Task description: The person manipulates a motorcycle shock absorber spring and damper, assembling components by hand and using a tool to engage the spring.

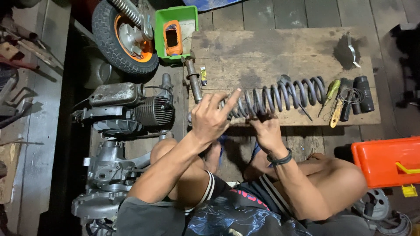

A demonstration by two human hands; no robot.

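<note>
Looking down from my head, I see my left hand resting on the near end of the grey coil spring, forefinger stretched out straight, other fingers curled loosely. My right hand grips the spring's middle from below, fingers wrapped around the coils. The spring lies lengthwise along the front edge of the wooden board. A shock absorber rod sits just beside my left hand. Screwdrivers lie past the spring's far end. An engine stands to my left.
</note>
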